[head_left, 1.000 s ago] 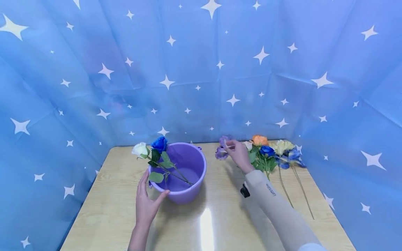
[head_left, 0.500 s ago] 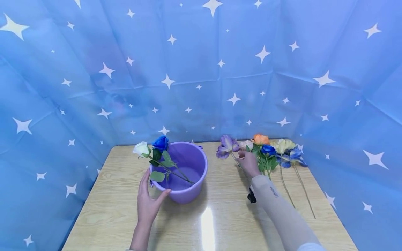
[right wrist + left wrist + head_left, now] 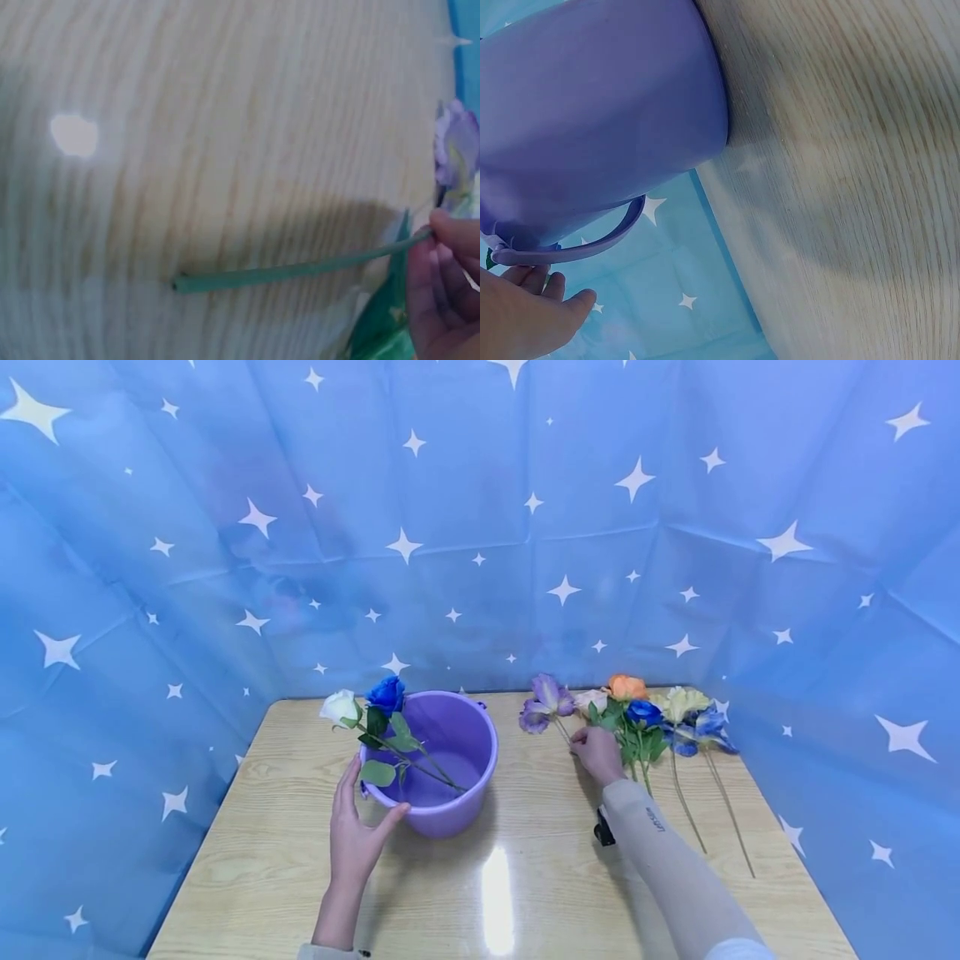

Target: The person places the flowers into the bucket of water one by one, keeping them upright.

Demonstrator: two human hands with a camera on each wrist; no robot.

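With my right hand (image 3: pixel 598 755) I pinch the stem (image 3: pixel 300 271) of the purple flower (image 3: pixel 551 696), just beside the pale pink flower (image 3: pixel 590 700) towards the tabletop's (image 3: pixel 255 860) far edge, while my left hand (image 3: pixel 356 839), fingers spread, rests against the purple bucket (image 3: pixel 446 823).

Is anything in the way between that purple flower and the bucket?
Nothing visible stands between the purple iris, pinched in the right hand, and the purple bucket. The white rose and blue rose lean left.

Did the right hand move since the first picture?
Yes: against the orange flower in the head view, the right hand has moved right and lower in the picture.
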